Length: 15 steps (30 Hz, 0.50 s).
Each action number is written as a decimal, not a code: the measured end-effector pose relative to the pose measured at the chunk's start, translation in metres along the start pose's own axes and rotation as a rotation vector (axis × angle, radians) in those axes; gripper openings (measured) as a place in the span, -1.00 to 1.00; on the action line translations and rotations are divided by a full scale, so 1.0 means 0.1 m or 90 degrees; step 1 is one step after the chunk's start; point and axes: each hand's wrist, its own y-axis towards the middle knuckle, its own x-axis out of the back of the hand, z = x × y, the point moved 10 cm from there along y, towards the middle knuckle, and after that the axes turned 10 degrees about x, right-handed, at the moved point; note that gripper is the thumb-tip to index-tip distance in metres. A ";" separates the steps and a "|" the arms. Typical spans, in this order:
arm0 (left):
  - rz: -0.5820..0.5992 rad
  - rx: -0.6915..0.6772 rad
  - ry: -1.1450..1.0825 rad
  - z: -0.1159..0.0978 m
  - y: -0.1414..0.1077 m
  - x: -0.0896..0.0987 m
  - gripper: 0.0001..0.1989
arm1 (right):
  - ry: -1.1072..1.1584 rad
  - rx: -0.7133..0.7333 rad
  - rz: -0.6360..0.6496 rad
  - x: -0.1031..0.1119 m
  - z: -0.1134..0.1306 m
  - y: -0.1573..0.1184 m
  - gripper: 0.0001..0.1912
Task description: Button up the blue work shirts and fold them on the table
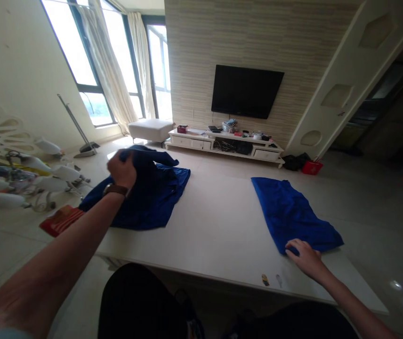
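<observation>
My left hand [121,170], with a brown-strapped watch at the wrist, is closed on a dark blue garment [148,202] and holds part of it up. The rest of that garment lies loosely spread over the left end of the white table [212,226]. At the table's right side lies a folded blue garment [286,209]. My right hand [303,258] pinches its near corner between thumb and fingers. A bare strip of tabletop separates the two garments.
A red item [62,220] sticks out beyond the table's left end. Two small stickers [265,280] mark the near edge. Farther off stand a low TV cabinet [190,141], a white ottoman [151,129] and, at left, a lamp fixture [51,183] on the floor.
</observation>
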 end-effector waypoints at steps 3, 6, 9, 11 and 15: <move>0.209 -0.197 -0.176 -0.88 -0.98 -0.27 -0.51 | 0.311 0.056 0.011 -0.11 0.78 0.15 -0.54; 0.438 -0.327 -0.218 -1.33 -2.31 -0.54 -0.72 | 0.787 0.042 0.110 -0.53 1.75 0.22 -0.37; 0.870 -0.409 -0.296 -1.35 -3.50 -0.74 -0.64 | 1.084 -0.046 0.217 -1.08 2.50 0.22 -0.33; 0.878 -0.312 -0.292 -1.06 -3.53 -0.82 -0.69 | 1.135 -0.187 0.285 -1.51 2.67 0.18 -0.43; 0.647 -0.136 -0.172 -0.06 -2.79 -0.88 -0.74 | 1.101 -0.326 0.317 -1.87 2.55 0.19 -0.67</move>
